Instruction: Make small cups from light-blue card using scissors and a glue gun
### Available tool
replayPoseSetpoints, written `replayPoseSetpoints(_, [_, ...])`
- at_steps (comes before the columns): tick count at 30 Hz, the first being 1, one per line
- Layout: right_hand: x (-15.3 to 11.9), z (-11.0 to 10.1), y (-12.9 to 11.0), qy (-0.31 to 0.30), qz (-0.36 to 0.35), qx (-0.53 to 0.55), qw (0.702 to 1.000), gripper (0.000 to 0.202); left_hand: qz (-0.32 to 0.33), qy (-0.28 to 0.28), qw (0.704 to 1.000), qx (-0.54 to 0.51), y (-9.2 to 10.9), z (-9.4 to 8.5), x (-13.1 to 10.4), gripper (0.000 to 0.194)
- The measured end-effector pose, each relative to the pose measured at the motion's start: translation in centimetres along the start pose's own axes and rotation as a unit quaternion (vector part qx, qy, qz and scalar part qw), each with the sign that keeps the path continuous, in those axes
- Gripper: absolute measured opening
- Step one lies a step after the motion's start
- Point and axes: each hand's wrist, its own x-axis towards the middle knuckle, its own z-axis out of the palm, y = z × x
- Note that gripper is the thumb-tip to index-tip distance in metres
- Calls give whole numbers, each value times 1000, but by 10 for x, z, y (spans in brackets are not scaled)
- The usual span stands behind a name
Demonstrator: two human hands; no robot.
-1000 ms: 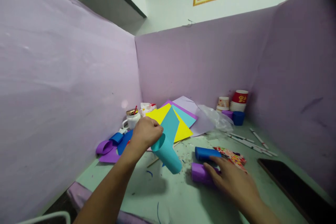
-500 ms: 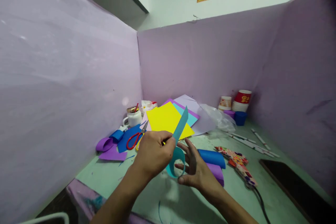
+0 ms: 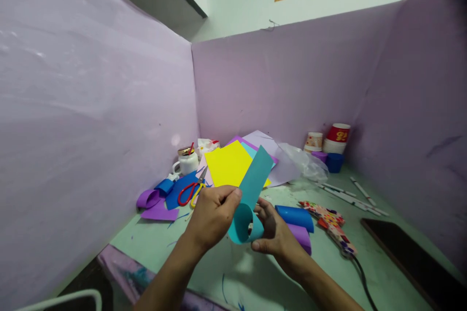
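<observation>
A teal paper strip, its lower end curled into a loop and its flat tail pointing up and right, is held above the table. My left hand pinches the strip's left edge where the tail meets the loop. Around the loop's right side curve the fingers of my right hand, thumb at the bottom. Just beyond that hand, a blue paper roll and a purple paper roll lie on the table. Scissors with red and yellow handles rest beyond my left hand.
Coloured paper sheets are piled at the back. Purple and blue offcuts lie left, near a white mug. On the right are a patterned glue gun with a cord, a dark phone-like slab, white sticks and paper cups.
The teal strip has turned so its broad face shows more toward me. Its loop looks wider, and my right fingers have closed in around the loop's side.
</observation>
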Motion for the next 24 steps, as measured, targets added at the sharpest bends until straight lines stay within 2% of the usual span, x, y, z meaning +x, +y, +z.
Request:
replayPoseSetpoints(9, [0, 1, -1, 6, -3, -5, 1000, 93, -20, 14, 999, -30, -5, 2, 0, 37])
replayPoseSetpoints(15, [-2, 9, -6, 24, -15, 4, 1000, 80, -35, 12, 991, -131, -17, 1, 1, 36])
replayPoseSetpoints(18, [-2, 10, -7, 35, -24, 19, 999, 77, -17, -12, 976, -217, -33, 6, -4, 47])
replayPoseSetpoints(21, [-1, 8, -6, 36, -28, 28, 999, 78, 2, -66, 960, -272, -51, 20, -14, 68])
replayPoseSetpoints(22, [0, 7, -5, 35, -26, 28, 999, 78, -11, -71, 963, -261, -55, 26, -17, 64])
replayPoseSetpoints(24, [0, 4, -3, 25, -21, 28, 999, 76, -34, -54, 970, -233, -60, 37, -23, 41])
